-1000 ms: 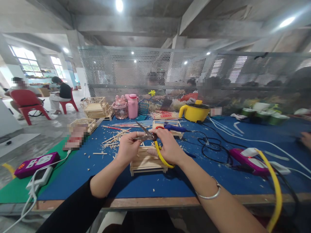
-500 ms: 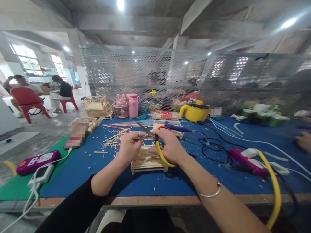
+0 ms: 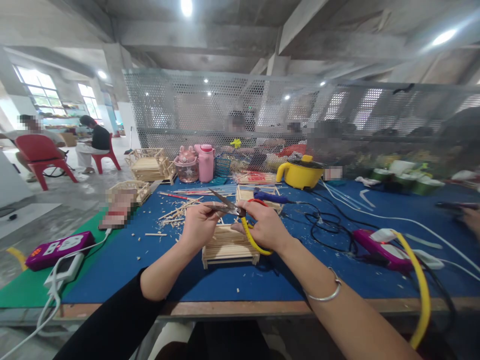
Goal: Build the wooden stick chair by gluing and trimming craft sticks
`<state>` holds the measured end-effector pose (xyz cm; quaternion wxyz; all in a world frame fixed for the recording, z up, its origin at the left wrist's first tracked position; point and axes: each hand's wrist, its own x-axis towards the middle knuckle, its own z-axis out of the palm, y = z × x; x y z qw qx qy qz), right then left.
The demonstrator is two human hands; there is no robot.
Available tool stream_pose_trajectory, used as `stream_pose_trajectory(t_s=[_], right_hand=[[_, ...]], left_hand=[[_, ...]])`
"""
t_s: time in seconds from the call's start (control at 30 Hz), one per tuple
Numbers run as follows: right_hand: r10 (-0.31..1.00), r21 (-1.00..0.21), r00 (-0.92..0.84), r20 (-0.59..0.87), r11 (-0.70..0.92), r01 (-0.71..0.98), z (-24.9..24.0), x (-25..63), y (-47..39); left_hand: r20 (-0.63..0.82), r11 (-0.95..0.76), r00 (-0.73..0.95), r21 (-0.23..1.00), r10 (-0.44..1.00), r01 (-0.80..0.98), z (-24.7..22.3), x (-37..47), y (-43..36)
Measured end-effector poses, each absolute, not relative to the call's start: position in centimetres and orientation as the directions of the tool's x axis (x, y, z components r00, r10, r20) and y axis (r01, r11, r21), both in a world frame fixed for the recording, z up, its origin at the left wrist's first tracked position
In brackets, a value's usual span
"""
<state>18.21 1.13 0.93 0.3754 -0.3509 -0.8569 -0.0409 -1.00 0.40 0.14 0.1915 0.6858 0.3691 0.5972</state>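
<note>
My right hand (image 3: 268,227) grips a pair of scissors (image 3: 239,212) with one yellow and one red handle. Its blades stand apart and point left, one angled upward above my left hand. My left hand (image 3: 198,225) is closed in a pinch at the lower blade; anything between the fingertips is too small to make out. Just below both hands a small frame of pale wooden sticks (image 3: 228,245) stands on the blue mat, partly covered by my right hand. Behind my left hand lies a loose heap of cut sticks (image 3: 178,212).
A blue-handled glue gun (image 3: 272,196) rests by another stick piece, its cable coiled rightward. Further back stand a yellow pot (image 3: 303,175), a pink bottle (image 3: 206,164) and stacked stick frames (image 3: 150,167). Purple power strips (image 3: 380,248) lie on both sides. Another person's hand (image 3: 471,220) is at far right.
My right hand has shifted slightly to the right, with the scissors' yellow handle. A dark tool has come into view by the other person's hand at far right.
</note>
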Motion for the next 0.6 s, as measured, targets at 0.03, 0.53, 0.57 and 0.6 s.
stream_pose_trajectory(t_s=[0.03,0.53,0.57,0.6], right_hand=[[0.572,-0.193,-0.474,0.67,0.75,0.633,0.9,18.25,1.16],[0.7,-0.406,-0.404,0.589,0.688,0.601,0.66,17.39,1.4],[0.706,-0.407,-0.391,0.59,0.679,0.612,0.71,17.45,1.41],[0.709,-0.4,-0.381,0.593,0.671,0.625,0.79,17.53,1.39]], left_hand=[[0.672,-0.647,0.013,0.708,0.741,0.282,0.12,-0.98,0.42],[0.538,-0.534,-0.002,0.837,0.843,0.123,0.21,-0.54,0.22],[0.531,-0.528,0.002,0.843,0.847,0.101,0.19,-0.49,0.23],[0.528,-0.527,0.004,0.846,0.849,0.082,0.16,-0.45,0.25]])
